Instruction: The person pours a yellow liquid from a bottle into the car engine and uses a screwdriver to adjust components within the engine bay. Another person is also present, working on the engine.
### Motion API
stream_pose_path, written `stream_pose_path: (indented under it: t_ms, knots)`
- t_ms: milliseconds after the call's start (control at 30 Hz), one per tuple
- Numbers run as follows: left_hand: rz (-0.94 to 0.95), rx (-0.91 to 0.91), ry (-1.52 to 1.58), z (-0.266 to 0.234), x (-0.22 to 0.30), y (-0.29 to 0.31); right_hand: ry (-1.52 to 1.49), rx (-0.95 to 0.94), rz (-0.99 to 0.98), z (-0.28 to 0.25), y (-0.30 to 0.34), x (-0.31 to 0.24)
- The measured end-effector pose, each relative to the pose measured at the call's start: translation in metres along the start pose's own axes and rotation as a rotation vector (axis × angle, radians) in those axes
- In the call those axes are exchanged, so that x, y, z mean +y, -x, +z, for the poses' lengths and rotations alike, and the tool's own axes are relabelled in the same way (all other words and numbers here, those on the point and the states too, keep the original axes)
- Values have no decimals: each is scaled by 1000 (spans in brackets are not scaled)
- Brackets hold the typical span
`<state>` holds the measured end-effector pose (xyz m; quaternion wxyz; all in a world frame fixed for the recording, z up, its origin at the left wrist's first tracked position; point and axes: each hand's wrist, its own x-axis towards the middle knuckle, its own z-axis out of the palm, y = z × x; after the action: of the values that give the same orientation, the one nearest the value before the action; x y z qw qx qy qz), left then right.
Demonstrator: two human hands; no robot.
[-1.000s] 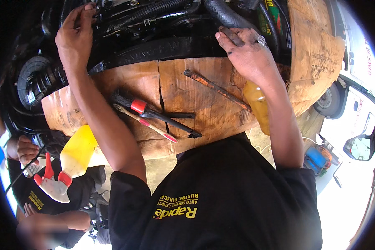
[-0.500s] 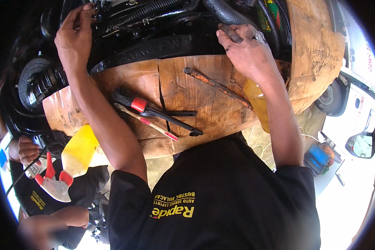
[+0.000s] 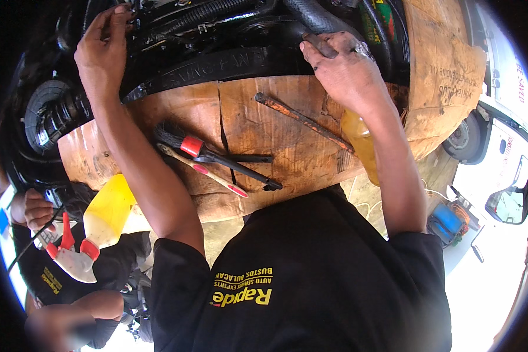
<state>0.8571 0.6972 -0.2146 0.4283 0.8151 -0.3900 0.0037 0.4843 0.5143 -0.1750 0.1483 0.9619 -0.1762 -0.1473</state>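
Observation:
My left hand point(image 3: 102, 58) reaches up to the engine bay at the top left. Its thumb and fingers are pinched together at the picture's edge, and what lies between them is too small to make out. Over the black fan shroud point(image 3: 217, 67), my right hand point(image 3: 349, 73) is closed around a short, dark, flat strip point(image 3: 321, 46), gripped by thumb and fingers. A thick, ribbed black hose point(image 3: 317, 16) runs just beyond that hand. Dark grease smears its knuckles.
Brown cardboard point(image 3: 281, 135) covers the front edge, bearing a black brush with a red collar point(image 3: 192, 145), a toothbrush point(image 3: 202, 170) and a rusty bar point(image 3: 302, 122). Yellow bottles point(image 3: 361, 144) point(image 3: 108, 211) flank my arms. Another person's hand point(image 3: 38, 210) is at left.
Both hands have shifted very slightly left in the picture, along with the cardboard and brushes. Each hand keeps the same grip.

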Motion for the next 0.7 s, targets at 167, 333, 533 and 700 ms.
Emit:
stream_pose_path:
  t_ms: [167,333,533,700]
  knots:
    - [0,-18,-108,-4,0,-1,-55,-40,11,-1,-3,-1]
    - [-21,5,-102,-3,9,1,55,-15,-32,-8,-1,-2]
    - [7,53,-64,0,15,1,-60,-36,-23,-12,0,1]
    - [16,52,-25,-1,14,1,-225,-33,-52,-14,1,3]
